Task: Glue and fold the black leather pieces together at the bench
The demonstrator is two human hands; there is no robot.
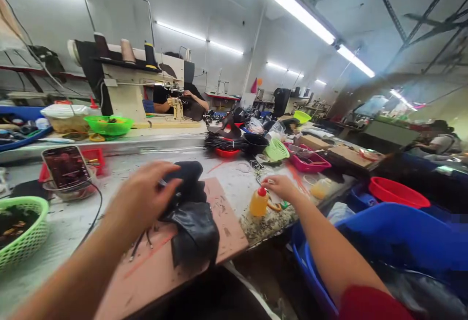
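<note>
My left hand (pixel 141 198) rests on a black leather shoe piece (pixel 192 212) that lies on a pinkish work board (pixel 226 225); its fingers curl around the top of the piece. My right hand (pixel 280 187) reaches out to the right, fingers closed, just behind a small yellow glue bottle with a red cap (pixel 259 201). Something thin shows at the fingertips, but I cannot make it out.
A phone (pixel 66 166) stands propped at the left, near a green basket (pixel 22 227). A sewing machine (pixel 124 86) and another person sit across the bench. Pink tray (pixel 310 162), green baskets, blue bins (pixel 395 242) and a red bowl (pixel 397 190) crowd the right.
</note>
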